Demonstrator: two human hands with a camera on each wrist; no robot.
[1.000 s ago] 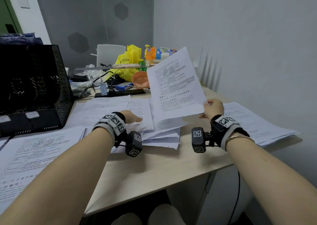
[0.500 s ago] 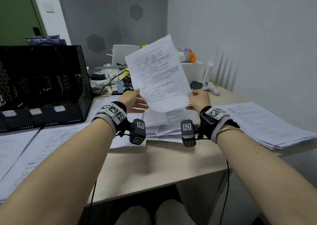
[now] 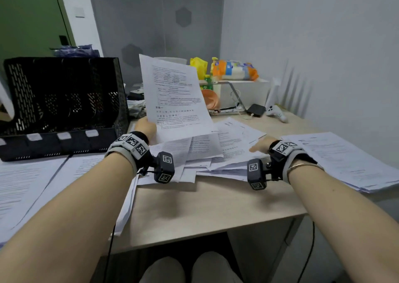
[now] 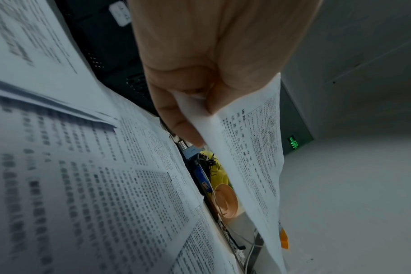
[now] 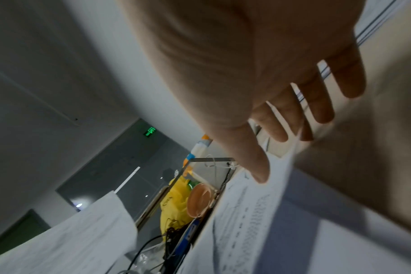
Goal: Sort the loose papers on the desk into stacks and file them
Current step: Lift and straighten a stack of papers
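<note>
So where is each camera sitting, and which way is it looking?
Head: worn on the head, looks forward and down at the desk; both forearms, left hand and right hand show.
Left wrist: looks along the left hand, which pinches the raised sheet.
Right wrist: looks along the right hand's spread fingers over the loose papers.
All three share the orange bowl.

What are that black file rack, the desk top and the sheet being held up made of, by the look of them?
Black file rack: probably painted metal, matt, with punched slots that let light through.
Desk top: pale wood-look board, likely laminate, smooth with faint grain.
Held sheet: thin white printed paper, bending where the left hand pinches it.
</note>
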